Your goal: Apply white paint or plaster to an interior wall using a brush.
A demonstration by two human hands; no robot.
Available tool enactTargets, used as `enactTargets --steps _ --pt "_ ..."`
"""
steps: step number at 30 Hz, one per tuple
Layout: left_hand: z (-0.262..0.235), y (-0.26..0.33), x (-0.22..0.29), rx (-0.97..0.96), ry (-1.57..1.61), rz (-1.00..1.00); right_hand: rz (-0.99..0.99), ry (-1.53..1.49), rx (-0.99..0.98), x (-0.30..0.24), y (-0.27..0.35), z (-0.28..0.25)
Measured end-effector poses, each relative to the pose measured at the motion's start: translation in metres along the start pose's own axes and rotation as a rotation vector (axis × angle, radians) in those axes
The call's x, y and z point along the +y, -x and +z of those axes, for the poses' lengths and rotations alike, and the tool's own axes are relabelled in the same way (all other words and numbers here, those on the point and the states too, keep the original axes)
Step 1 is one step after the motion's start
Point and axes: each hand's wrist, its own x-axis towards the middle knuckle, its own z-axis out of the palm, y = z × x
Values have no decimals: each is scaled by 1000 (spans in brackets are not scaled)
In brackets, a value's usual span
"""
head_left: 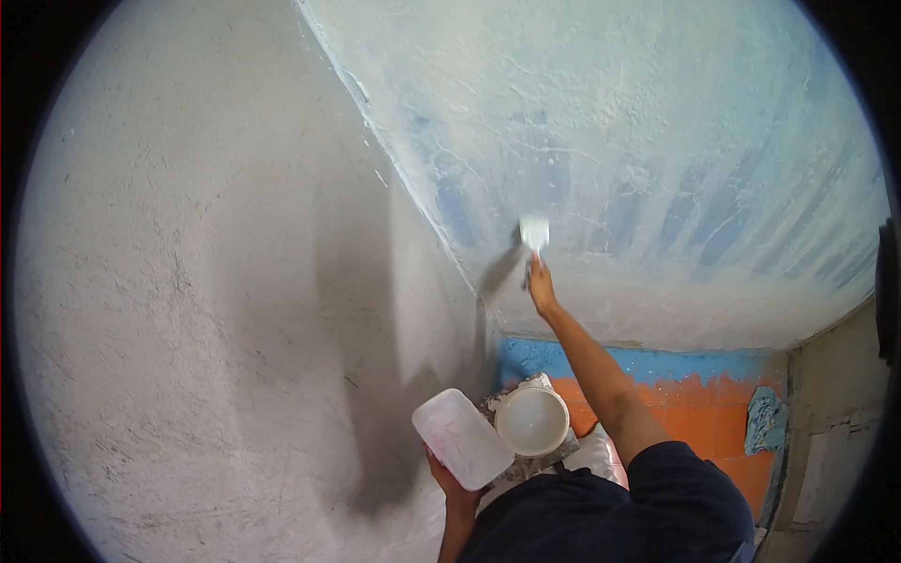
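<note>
My right hand (541,289), at the end of an outstretched arm, is closed round the handle of a wide paintbrush (534,233) with whitish bristles. The bristles are at the pale, streaky wall (601,141), where blue patches show through the white. In my left hand (452,477), low and near my body, is a whitish rectangular plastic tub (462,439) with pinkish smears. Some fingers of that hand are hidden behind the tub. Just right of it stands a round white bucket (532,420) with pale, milky contents.
A rough grey wall (188,281) fills the left side and meets the streaky wall at a slanting corner. Below lies an orange surface (699,422) with a blue band (648,363). A crumpled bluish rag-like piece (765,419) lies at the right.
</note>
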Motion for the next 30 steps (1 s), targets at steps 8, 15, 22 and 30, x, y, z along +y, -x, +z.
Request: enactTargets --steps 8,15,22,30 --pt "11 4 5 4 -27 7 440 -553 -138 -66 -50 48" --pt "0 -9 5 -23 -57 10 -88 -551 -358 -350 32 104" --pt "2 -13 -6 -31 -57 -8 -56 -142 -100 -84 -19 43" --pt "-3 -15 -7 27 -66 9 604 -167 24 45 -29 -15"
